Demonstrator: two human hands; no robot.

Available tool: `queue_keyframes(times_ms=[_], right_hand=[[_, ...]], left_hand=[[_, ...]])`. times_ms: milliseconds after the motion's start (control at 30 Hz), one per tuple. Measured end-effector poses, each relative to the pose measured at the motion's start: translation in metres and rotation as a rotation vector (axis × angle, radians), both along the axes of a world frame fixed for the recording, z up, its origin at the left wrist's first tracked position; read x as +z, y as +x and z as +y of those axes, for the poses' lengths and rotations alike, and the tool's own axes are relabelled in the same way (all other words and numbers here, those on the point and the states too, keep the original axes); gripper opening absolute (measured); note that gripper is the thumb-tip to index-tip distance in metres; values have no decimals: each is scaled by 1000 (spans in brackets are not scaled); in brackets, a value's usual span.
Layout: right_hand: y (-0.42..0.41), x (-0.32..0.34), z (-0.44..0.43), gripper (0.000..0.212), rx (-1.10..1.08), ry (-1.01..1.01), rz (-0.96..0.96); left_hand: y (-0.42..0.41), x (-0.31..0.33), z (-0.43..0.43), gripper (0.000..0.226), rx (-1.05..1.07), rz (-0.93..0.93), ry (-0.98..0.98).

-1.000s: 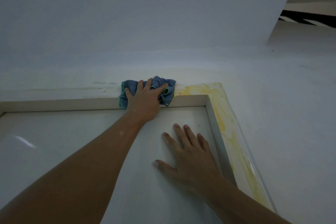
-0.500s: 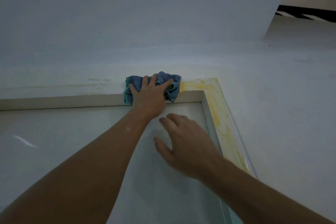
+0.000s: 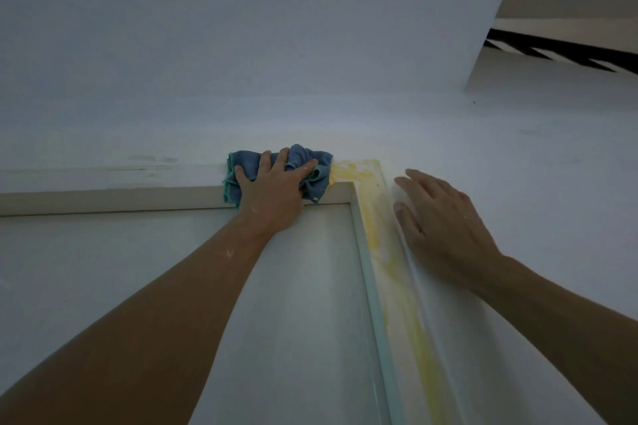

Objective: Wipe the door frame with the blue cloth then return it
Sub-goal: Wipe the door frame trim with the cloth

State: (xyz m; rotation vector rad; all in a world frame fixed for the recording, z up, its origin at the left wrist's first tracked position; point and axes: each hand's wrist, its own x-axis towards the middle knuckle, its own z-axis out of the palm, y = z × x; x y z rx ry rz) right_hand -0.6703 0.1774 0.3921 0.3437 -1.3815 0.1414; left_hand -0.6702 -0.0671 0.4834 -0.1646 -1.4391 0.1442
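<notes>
Fingers of left hand curl into the bunched, soft blue cloth, pressing it on the door frame top rail, just left of the frame's upper right corner. Yellow smear streaks that corner and the frame's right upright. Right hand is relaxed with fingers spread, holding nothing, against the white wall just right of the frame. Smooth flat door sits inside the frame.

Left hand grips blue cloth — right hand relaxed.
</notes>
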Motion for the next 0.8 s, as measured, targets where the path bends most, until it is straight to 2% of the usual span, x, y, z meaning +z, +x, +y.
queue_keyframes(times_ms=[133,367,533,633,767,800], right_hand=[[-11,-7,13,68,20,-2,-93],[-16,-5,17,70,-2,13,-132],[-16,-5,18,71,-20,18,-140],[-16,-6,19,70,-18,10,-132],[-16,-7,19,70,-4,3,-116],[-16,-7,19,70,5,-1,-114]], left_hand=[[3,-2,18,58,-5,-25,-22],[3,1,49,53,-66,-48,-80],[8,5,64,55,-140,-180,-109],[15,11,65,49,-189,-307,-74],[27,13,71,67,-386,-397,59],[29,12,73,65,-406,-398,64]])
